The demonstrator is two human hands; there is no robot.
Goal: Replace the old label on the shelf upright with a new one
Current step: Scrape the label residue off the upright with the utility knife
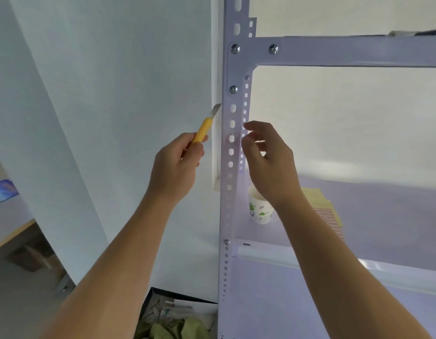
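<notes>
A white perforated shelf upright (230, 152) runs top to bottom through the middle of the view. Faint reddish residue (227, 138) marks it beside one slot. My left hand (178, 162) grips a yellow utility knife (202, 132), blade out and pointing up toward the upright's left edge. My right hand (268, 162) hovers just right of the upright, thumb and forefinger curled close together near the residue; whether they pinch anything I cannot tell. A yellow sheet of labels (324, 204) lies on the shelf behind my right wrist.
A paper cup (258, 209) with green print stands on the shelf board (383, 211) next to the upright. A bin with crumpled waste (178, 319) sits on the floor below. A white wall (114, 94) is on the left, a desk edge (11, 233) at far left.
</notes>
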